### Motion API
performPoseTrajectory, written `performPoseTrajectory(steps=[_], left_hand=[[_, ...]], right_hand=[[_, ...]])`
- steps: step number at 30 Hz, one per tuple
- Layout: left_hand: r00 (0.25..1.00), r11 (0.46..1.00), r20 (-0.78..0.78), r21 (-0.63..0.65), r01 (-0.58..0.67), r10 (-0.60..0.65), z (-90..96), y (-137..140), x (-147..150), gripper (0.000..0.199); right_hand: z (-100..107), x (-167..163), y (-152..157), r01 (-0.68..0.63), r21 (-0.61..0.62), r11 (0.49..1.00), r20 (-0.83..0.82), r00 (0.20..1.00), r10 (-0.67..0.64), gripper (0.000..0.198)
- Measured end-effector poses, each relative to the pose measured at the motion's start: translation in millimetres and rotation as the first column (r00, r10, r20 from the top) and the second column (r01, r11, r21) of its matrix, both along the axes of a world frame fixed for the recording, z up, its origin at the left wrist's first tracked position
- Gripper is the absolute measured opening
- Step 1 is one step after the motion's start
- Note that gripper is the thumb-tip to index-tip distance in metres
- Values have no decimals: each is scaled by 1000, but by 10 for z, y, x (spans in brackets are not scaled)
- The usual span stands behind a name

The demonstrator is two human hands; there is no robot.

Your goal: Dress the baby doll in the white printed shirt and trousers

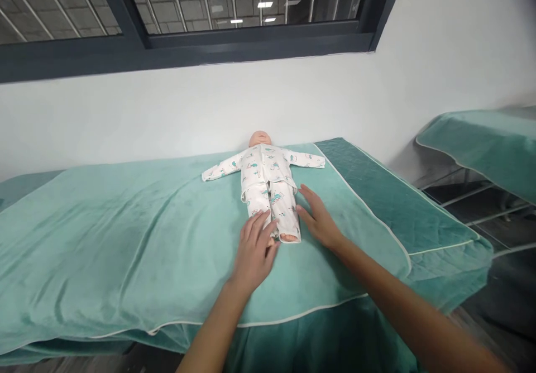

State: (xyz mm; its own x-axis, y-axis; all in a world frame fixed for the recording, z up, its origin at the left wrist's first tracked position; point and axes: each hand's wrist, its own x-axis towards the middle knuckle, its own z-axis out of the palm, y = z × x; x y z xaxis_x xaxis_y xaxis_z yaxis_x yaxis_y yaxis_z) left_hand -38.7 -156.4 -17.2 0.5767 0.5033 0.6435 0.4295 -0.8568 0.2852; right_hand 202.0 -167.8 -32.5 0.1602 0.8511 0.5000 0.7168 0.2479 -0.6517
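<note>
A baby doll lies on its back on the green bed, its head toward the wall and its arms stretched out sideways. It wears a white pajama top with a teal print and matching pajama pants. My left hand is over the lower end of one pant leg, fingers extended, partly hiding the doll's foot there. Beside the other leg, my right hand has its fingers apart, with the tips at the edge of the pants. Nothing shows gripped in either hand.
The light green cover spreads across the bed, wrinkled at the left. A darker quilted sheet shows at the right end. Behind stand a white wall and a barred window. Another green-covered bed is at right.
</note>
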Motion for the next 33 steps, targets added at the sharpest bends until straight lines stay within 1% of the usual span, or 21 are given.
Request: performPoseTrajectory(steps=[2,4,5,7,8,9,11,14,15,16,17,19,22,25,27,30,32,33], left_hand=[[991,998,130,-62,26,-17,-2,78,-72,51],[972,993,225,-117,-36,61,-4,243,-161,45],[966,985,224,-135,-103,132,-2,363,-208,42],[942,949,145,-137,-283,302,6,669,-298,45],[919,920,85,-123,-373,384,13,846,-339,48],[890,884,9,-122,-452,457,21,1030,-377,52],[792,777,-137,-158,-610,594,37,1398,-441,62],[682,651,-304,-211,-729,665,52,1873,-512,70],[657,624,-346,-217,-751,670,53,1998,-529,69],[641,609,-377,-217,-763,668,52,2104,-543,66],[633,606,-395,-210,-767,665,51,2191,-554,63],[637,620,-400,-191,-761,659,52,2316,-571,59],[650,635,-371,-181,-751,663,66,2411,-587,54],[646,626,-362,-188,-757,673,83,2435,-604,51],[629,607,-355,-185,-773,692,90,2421,-612,51],[596,572,-294,-170,-802,748,96,2370,-613,52],[591,569,-248,-161,-807,768,98,2339,-607,51],[596,575,-234,-158,-803,768,98,2331,-603,51]], right_hand=[[-39,192,210,120,-20,993,48,992,-119,55],[-56,428,413,258,-70,963,118,961,-249,59],[-56,549,505,307,-113,945,178,942,-284,60],[-41,767,661,403,-211,891,312,891,-329,62],[-30,854,723,445,-253,859,375,864,-337,63],[-20,924,776,478,-286,830,423,840,-339,64],[-6,1019,860,514,-329,792,482,813,-328,62],[-15,1101,960,529,-369,764,512,802,-308,64],[-25,1128,991,532,-380,757,519,800,-301,65],[-38,1156,1021,533,-389,751,524,799,-296,67],[-52,1188,1050,532,-392,750,524,800,-293,69],[-81,1255,1105,533,-392,750,520,801,-298,71],[-107,1336,1173,547,-389,741,508,799,-323,75],[-98,1377,1217,549,-380,744,488,803,-343,74],[-78,1395,1230,553,-356,753,464,804,-371,72],[-49,1436,1224,585,-316,747,370,801,-470,65],[-41,1473,1213,588,-293,754,270,807,-525,61],[-42,1490,1208,576,-276,769,229,817,-529,59]])
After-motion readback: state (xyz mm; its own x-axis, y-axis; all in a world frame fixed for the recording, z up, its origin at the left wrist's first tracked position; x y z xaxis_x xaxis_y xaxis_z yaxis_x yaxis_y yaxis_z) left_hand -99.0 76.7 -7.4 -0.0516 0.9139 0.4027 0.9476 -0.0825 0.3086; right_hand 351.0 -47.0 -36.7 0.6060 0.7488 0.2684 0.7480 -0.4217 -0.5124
